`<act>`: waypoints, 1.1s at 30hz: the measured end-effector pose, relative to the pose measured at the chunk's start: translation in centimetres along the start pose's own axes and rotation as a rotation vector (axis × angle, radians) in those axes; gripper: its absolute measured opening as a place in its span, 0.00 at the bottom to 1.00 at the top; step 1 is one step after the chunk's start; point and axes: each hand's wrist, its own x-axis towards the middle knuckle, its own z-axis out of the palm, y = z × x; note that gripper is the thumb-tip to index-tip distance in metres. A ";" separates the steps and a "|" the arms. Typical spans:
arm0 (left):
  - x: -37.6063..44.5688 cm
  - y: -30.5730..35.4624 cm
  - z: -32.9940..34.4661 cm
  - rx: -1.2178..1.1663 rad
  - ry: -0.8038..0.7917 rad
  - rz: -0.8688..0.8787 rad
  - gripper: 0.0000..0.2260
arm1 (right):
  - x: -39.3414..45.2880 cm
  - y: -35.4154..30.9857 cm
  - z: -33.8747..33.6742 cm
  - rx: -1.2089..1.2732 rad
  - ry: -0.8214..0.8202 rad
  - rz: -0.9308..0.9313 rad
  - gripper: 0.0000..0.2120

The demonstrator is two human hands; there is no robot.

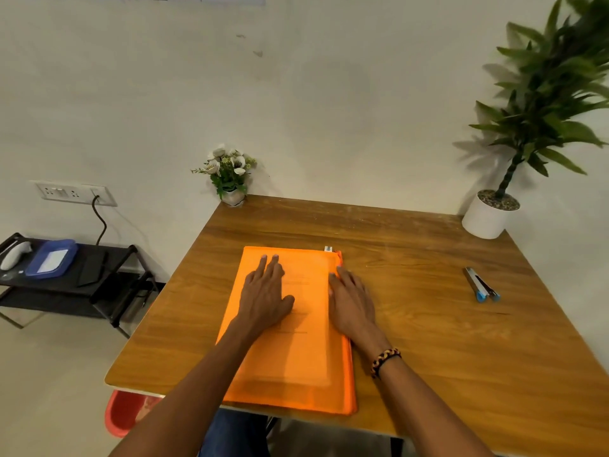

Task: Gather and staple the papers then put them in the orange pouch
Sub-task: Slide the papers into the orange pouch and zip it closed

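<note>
Fingers [268, 263] flat, grasping nothing, on orange pouch [296, 357].
Left hand [263, 295] on top, right hand [351, 301] at its zip edge; stapler [481, 285] apart on worktop [428, 324].

Flower pot [232, 192], tall potted plant [491, 212], black shelf [82, 275], perhaps a red stool [123, 413]

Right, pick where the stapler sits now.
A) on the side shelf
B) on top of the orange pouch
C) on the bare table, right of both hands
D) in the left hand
C: the stapler lies on the wooden table, well right of the right hand and the orange pouch, touched by neither hand.
</note>
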 end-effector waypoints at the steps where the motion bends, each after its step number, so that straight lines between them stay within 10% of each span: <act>1: 0.8 0.6 0.0 -0.026 -0.015 0.075 0.31 | 0.0 0.2 0.0 -0.011 0.027 -0.020 0.23; 13: 6.5 6.0 4.4 -0.053 -0.061 0.240 0.27 | 3.9 2.8 -1.5 0.467 0.141 0.066 0.11; 33: 6.5 6.1 3.9 -0.061 -0.079 0.230 0.28 | 11.8 3.1 -4.7 0.000 -0.238 -0.008 0.20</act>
